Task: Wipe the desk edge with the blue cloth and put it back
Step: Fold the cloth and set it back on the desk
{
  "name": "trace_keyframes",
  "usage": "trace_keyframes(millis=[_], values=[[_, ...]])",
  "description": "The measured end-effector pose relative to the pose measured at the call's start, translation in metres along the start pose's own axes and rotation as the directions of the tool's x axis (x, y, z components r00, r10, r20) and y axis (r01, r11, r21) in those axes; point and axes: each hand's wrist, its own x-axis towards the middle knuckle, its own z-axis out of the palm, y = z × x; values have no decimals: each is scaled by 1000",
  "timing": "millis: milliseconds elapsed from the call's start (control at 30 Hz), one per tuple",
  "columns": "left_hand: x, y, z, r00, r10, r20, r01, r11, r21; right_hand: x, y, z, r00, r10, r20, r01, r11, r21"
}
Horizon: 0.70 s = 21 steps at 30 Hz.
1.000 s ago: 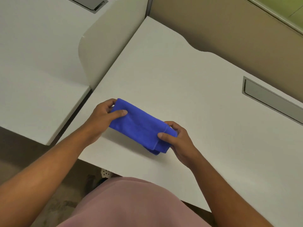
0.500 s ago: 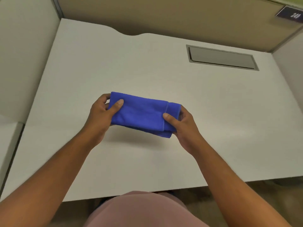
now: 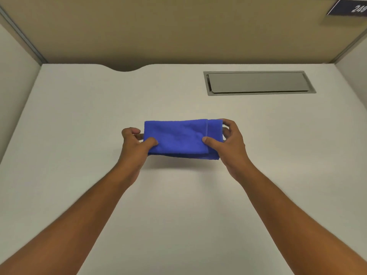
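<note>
The blue cloth (image 3: 178, 138) is folded into a flat rectangle and held just above the middle of the white desk (image 3: 79, 120), casting a shadow under its near edge. My left hand (image 3: 137, 145) pinches its left end, thumb on top. My right hand (image 3: 228, 141) pinches its right end, where a folded flap shows, thumb on top and fingers curled behind. Both forearms reach in from the bottom of the view.
A grey metal cable hatch (image 3: 258, 82) is set into the desk at the back right. Beige partition panels (image 3: 178, 28) close off the back and both sides. A dark number plate (image 3: 351, 7) hangs at the top right. A rounded notch (image 3: 125, 68) cuts the desk's back edge.
My view has swung from the desk's left corner to face it squarely. Both hands have carried the cloth away from the near edge toward the desk's middle, still holding its ends.
</note>
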Motion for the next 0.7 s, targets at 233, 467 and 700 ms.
trace_keyframes(millis=[233, 467, 700], values=[[102, 37, 61, 969, 215, -122, -181, 953, 241, 133, -12, -6, 984, -167, -67, 150, 967, -208], [217, 91, 108, 920, 342, -191, -250, 887, 388, 275, -32, 15, 947, -322, -18, 290, 875, -388], [292, 106, 126, 918, 360, -166, -232, 828, 511, 350, -23, 31, 939, -342, 16, 305, 814, -495]])
